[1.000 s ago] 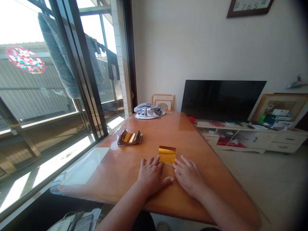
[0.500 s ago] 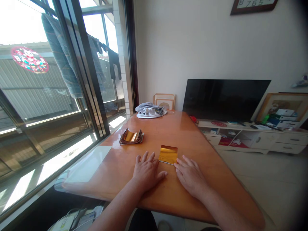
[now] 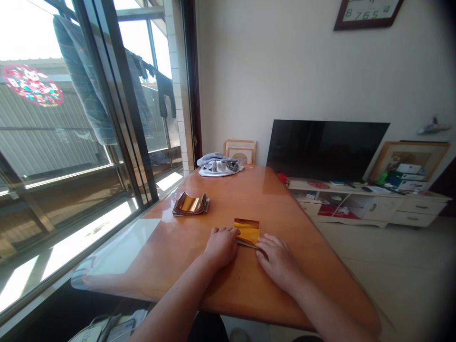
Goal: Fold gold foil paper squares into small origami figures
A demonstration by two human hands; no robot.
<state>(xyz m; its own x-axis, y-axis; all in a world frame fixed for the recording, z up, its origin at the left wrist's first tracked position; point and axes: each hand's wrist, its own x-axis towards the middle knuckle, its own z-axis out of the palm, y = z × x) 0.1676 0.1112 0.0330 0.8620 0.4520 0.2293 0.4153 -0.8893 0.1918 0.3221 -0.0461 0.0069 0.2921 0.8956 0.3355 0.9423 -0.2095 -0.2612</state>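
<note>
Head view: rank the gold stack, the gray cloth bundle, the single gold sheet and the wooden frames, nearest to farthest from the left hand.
From the left hand:
1. Single gold sheet: right beside it, on its right.
2. Gold stack: ahead and to the left.
3. Gray cloth bundle: at the table's far end.
4. Wooden frames: behind the bundle.

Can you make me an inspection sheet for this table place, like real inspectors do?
Surface: glossy brown table.
Job's things: gold sheet between the hands; curved stack of gold sheets farther off, to its left.
Clutter: bundled cloth at the far end.
Hands: left hand at the gold sheet's left side, right hand at its near right corner.
Cables: pale cord-like line across the cabinet.
Surroundings: television on the cabinet.
</note>
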